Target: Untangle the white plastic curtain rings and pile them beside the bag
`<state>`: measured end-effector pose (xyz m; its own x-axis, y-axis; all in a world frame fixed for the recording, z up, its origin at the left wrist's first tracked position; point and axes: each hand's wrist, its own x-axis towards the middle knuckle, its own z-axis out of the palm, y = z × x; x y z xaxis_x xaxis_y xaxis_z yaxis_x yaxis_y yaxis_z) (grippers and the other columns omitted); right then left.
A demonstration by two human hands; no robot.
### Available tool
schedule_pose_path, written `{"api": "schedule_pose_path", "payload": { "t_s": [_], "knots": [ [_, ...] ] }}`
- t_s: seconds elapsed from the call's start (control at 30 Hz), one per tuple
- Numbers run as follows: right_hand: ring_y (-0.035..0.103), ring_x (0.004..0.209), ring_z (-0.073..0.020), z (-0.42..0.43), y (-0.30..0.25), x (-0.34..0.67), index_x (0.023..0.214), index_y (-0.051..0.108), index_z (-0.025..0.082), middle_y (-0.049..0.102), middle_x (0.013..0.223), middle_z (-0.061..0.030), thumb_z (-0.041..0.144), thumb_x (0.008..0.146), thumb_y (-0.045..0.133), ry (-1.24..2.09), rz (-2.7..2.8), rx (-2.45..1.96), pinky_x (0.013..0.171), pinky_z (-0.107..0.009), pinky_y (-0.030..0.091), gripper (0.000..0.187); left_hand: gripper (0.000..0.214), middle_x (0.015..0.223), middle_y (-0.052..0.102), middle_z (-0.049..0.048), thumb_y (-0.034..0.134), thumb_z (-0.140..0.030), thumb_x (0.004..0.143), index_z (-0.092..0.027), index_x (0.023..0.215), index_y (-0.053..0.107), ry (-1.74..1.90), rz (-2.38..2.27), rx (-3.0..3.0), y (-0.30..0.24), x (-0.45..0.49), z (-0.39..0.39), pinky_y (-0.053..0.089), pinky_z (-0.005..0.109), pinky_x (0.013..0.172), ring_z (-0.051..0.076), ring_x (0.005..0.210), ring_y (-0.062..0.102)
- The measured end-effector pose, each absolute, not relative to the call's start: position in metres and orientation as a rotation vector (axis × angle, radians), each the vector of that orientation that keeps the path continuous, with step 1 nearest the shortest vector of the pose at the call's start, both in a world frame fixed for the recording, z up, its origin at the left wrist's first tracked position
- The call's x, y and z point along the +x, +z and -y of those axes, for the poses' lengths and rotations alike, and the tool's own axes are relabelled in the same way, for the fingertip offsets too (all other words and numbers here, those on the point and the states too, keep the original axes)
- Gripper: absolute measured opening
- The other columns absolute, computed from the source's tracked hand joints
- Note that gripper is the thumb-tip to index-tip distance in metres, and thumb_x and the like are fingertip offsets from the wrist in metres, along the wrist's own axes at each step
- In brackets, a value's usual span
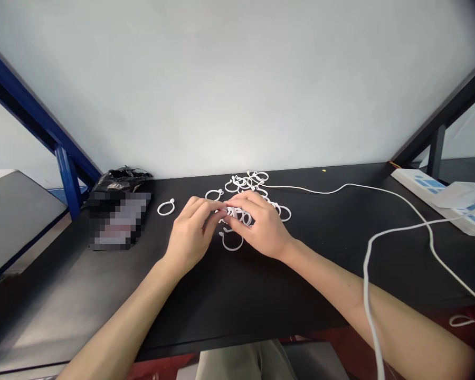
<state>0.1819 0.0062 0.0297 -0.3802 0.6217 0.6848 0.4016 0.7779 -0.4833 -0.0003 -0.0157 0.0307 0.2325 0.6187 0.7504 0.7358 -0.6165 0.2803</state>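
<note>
My left hand [190, 227] is closed, with thumb and fingertips pinched at the near end of a bunch of white curtain rings [244, 217]. From the other side my right hand [266, 224] wraps thumb and fingers round the same bunch. The fingers hide exactly which ring each fingertip touches. Just below the hands, a loose curtain ring [233, 249] with a small eyelet lies on the black table [237, 295]. More rings [243, 183] lie in a loose heap behind the hands, and another ring [166, 213] lies apart at the left.
A black plastic bag [121, 179] with a blurred label lies at the left. A white cable [364, 184] runs from the heap across the right side, passing over my right forearm. White and blue packaging [431, 184] is at the right edge. A grey wall [237, 84] stands behind.
</note>
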Motion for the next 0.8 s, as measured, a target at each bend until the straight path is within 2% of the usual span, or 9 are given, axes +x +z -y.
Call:
{"api": "schedule_pose_path", "payload": {
  "t_s": [0.2,0.37,0.6,0.8],
  "knots": [
    [0.064,0.079,-0.0123,-0.0044,0.0298,0.1788,0.103,0.069,0.02,0.064,0.102,-0.0038,0.022,0.088,0.067,0.571,1.937,-0.783,0.076,-0.03,0.058,0.015,0.009,0.086,0.072,-0.0003,0.06,-0.022,0.092,-0.022,0.093,0.069,-1.537,1.547,-2.368,0.0297,0.0029,0.0176,0.049,0.025,0.065,0.013,0.073,0.061],
    [0.067,0.079,-0.0129,-0.0026,0.0331,0.1759,0.093,0.071,0.021,0.066,0.098,-0.0028,0.023,0.086,0.07,0.754,1.813,-0.824,0.074,-0.028,0.06,0.008,0.012,0.089,0.074,0.0005,0.065,-0.033,0.089,-0.023,0.091,0.07,-1.859,1.864,-2.414,0.0285,0.0046,0.017,0.054,0.028,0.075,0.016,0.08,0.068],
    [0.066,0.078,-0.0148,-0.0049,0.0345,0.178,0.086,0.074,0.022,0.072,0.091,-0.0017,0.026,0.089,0.067,0.756,1.786,-0.869,0.071,-0.029,0.055,0.008,0.017,0.093,0.074,0.0031,0.067,-0.037,0.086,-0.022,0.092,0.071,-1.874,1.896,-2.455,0.0301,0.0045,0.0178,0.055,0.031,0.075,0.018,0.082,0.068],
    [0.062,0.072,-0.0137,-0.0035,0.0336,0.1783,0.084,0.072,0.022,0.071,0.083,-0.0007,0.027,0.092,0.064,0.6,1.845,-0.907,0.066,-0.028,0.051,0.012,0.018,0.089,0.074,0.0037,0.067,-0.037,0.086,-0.02,0.089,0.071,-1.875,1.896,-2.438,0.0292,0.0078,0.0183,0.054,0.029,0.068,0.017,0.078,0.067]
  ]
}}
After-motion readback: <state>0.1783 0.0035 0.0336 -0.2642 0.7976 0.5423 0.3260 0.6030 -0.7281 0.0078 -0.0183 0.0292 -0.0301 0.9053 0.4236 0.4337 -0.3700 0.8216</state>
